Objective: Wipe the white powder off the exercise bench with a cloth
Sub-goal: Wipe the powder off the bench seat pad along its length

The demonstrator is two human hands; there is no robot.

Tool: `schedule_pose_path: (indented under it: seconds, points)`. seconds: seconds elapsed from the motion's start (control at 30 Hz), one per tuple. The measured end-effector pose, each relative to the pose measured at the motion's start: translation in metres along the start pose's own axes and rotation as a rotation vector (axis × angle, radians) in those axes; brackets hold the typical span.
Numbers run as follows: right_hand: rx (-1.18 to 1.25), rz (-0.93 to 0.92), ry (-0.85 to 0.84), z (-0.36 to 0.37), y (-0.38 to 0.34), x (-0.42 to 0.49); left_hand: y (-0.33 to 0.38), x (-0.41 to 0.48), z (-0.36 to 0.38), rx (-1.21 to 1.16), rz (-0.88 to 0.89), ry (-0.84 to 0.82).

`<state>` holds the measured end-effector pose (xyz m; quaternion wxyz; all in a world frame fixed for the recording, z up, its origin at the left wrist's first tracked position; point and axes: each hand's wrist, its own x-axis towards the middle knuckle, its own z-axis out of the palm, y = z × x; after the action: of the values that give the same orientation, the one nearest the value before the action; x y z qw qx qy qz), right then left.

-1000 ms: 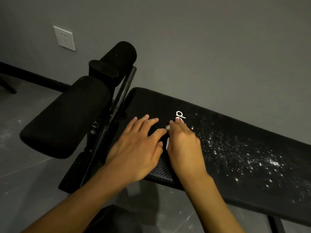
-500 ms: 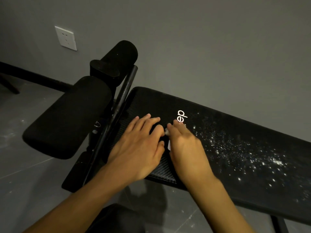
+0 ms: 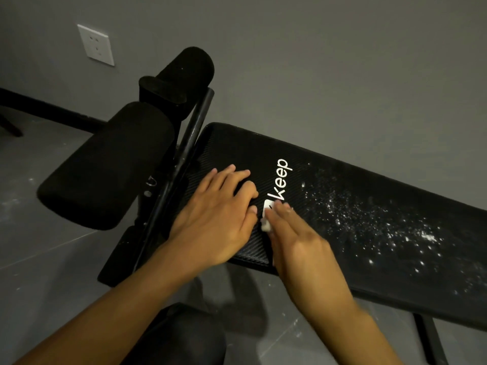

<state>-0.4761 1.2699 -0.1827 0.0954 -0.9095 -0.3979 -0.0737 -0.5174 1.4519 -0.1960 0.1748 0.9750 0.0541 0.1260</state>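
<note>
The black exercise bench (image 3: 237,146) runs from centre to the right, with a white "keep" logo (image 3: 282,180) printed on it. White powder (image 3: 369,222) is scattered over the pad right of the logo. My left hand (image 3: 218,219) lies flat on the pad left of the logo, fingers apart and holding nothing. My right hand (image 3: 297,241) presses down just right of it, near the front edge. A small white wad of cloth (image 3: 266,227) pokes out at its thumb side; the remainder of the cloth is hidden under the hand.
Two black foam rollers (image 3: 110,164) (image 3: 189,67) on a black post (image 3: 195,127) stand at the bench's left end. The grey wall with a white socket (image 3: 96,44) is close behind. My dark-clad knee (image 3: 179,335) is below, and a bench leg (image 3: 429,341) at lower right.
My right hand has slid back toward the near edge of the pad, uncovering the whole "keep" logo. My left hand has stayed flat in place.
</note>
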Motion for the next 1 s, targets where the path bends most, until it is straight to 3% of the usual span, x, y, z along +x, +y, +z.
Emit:
schedule_pose_path:
  seconds: [0.17, 0.4, 0.57, 0.77, 1.0]
  points:
    - [0.003, 0.068, 0.031, 0.002, 0.012, 0.023, 0.003, -0.001, -0.002, 0.004, 0.002, 0.003]
    - [0.041, -0.039, 0.042, -0.001, 0.004, -0.035, 0.002, -0.001, -0.001, -0.008, -0.010, -0.009]
    - [0.047, 0.052, 0.055, -0.003, 0.010, -0.006, 0.002, -0.001, -0.003, 0.003, 0.000, 0.001]
    - [0.008, 0.043, 0.065, 0.000, 0.000, -0.041, 0.001, -0.002, -0.002, -0.013, -0.010, -0.010]
    - [-0.003, 0.162, 0.007, -0.004, 0.019, 0.011, 0.002, -0.002, -0.002, 0.005, 0.002, 0.005]
